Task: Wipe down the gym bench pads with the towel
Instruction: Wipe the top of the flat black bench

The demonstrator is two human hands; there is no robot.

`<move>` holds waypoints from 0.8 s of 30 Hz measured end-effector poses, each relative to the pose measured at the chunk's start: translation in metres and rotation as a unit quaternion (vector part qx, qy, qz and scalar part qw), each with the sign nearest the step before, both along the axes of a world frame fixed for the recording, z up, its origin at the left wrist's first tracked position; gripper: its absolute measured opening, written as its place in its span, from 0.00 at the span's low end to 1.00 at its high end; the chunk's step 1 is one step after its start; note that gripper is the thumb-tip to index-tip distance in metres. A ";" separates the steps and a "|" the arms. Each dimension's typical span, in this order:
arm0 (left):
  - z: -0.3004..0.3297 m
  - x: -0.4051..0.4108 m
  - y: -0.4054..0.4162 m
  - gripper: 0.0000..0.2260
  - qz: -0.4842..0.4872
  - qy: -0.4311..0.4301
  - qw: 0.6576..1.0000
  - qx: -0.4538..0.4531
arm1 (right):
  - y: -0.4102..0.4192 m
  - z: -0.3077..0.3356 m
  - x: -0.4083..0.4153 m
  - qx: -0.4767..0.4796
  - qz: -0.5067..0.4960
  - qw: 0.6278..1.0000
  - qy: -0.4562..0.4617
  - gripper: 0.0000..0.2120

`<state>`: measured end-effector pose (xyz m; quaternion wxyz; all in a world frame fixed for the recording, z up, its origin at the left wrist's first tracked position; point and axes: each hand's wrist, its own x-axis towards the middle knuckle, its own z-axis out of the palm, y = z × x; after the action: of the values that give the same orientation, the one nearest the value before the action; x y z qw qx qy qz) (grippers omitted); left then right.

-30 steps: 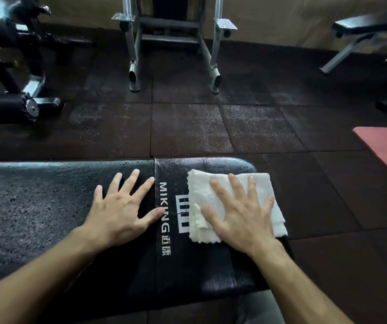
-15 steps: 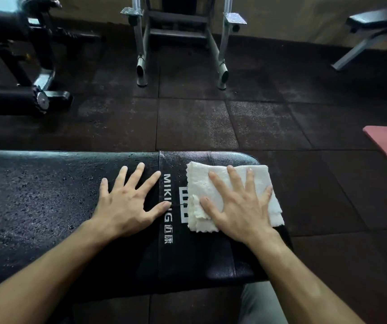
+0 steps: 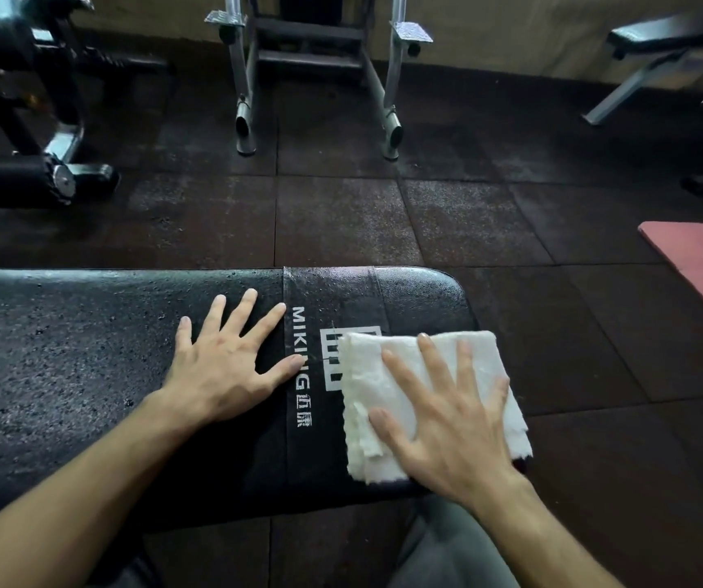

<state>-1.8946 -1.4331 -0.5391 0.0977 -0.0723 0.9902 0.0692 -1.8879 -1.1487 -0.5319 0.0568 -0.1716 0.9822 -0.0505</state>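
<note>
- Toward the right end of the black bench pad [image 3: 86, 354], a folded white towel [image 3: 383, 375] lies flat by the near edge, its right side overhanging the end and its left side covering part of the white logo beside the "MIKING" lettering [image 3: 301, 345].
- Right hand [image 3: 447, 422] presses on the towel, fingers straight and spread.
- Left hand [image 3: 226, 362] rests palm-down on the bare pad just left of the lettering, fingers fanned, holding nothing.
- Beyond the far edge: dark rubber floor tiles [image 3: 341, 214] and a metal machine frame [image 3: 311, 65].
</note>
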 end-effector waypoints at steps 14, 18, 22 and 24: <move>0.001 0.002 0.000 0.40 -0.003 -0.001 1.000 0.002 | -0.004 0.000 0.009 0.002 -0.034 0.999 0.008 0.37; 0.005 -0.002 0.000 0.41 0.002 -0.015 1.000 0.010 | 0.003 0.003 0.010 0.012 -0.038 0.999 0.001 0.39; 0.008 -0.004 -0.001 0.41 0.004 -0.028 1.000 0.011 | -0.007 0.005 -0.010 -0.003 -0.054 0.998 -0.016 0.39; 0.006 -0.001 0.000 0.40 -0.002 -0.017 1.000 0.008 | -0.004 0.002 0.009 -0.015 -0.052 0.999 0.000 0.39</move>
<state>-1.8957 -1.4334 -0.5332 0.1155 -0.0704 0.9879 0.0760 -1.8787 -1.1522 -0.5300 0.0511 -0.1214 0.9889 -0.0684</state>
